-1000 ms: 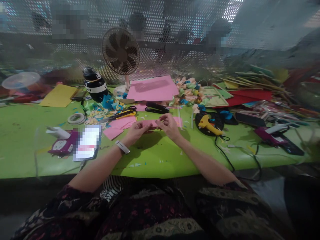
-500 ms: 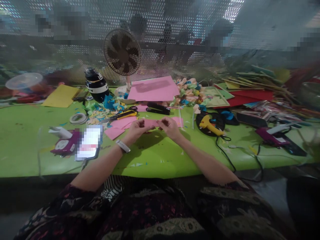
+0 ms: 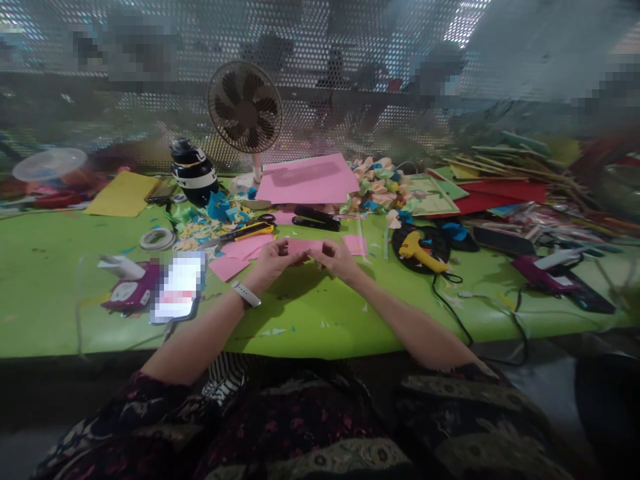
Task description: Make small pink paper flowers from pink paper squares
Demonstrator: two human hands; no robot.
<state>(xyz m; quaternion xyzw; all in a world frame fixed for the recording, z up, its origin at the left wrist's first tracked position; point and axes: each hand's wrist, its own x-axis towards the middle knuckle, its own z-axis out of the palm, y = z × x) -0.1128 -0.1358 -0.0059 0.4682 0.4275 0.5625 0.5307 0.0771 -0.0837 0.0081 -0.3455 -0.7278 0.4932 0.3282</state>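
A small piece of pink paper (image 3: 304,247) is held just above the green table between my two hands. My left hand (image 3: 275,260), with a white band at the wrist, grips its left side. My right hand (image 3: 338,259) pinches its right side, the fingertips of both hands nearly meeting at the near edge. More cut pink paper pieces (image 3: 229,268) lie to the left of my left hand, and another pink piece (image 3: 356,245) lies beyond my right hand. A black stapler (image 3: 316,219) rests just behind the held paper.
A yellow cutter (image 3: 255,230), paper scraps (image 3: 200,233), a tape roll (image 3: 157,238) and a phone (image 3: 177,287) are on the left. A yellow glue gun (image 3: 423,252) with a cord lies right. Behind stand a fan (image 3: 246,110), a dark bottle (image 3: 195,173) and a pink sheet (image 3: 307,179).
My right hand has shifted slightly left along the pink paper, bringing its fingertips closer to my left hand's. The left hand stays nearly still.
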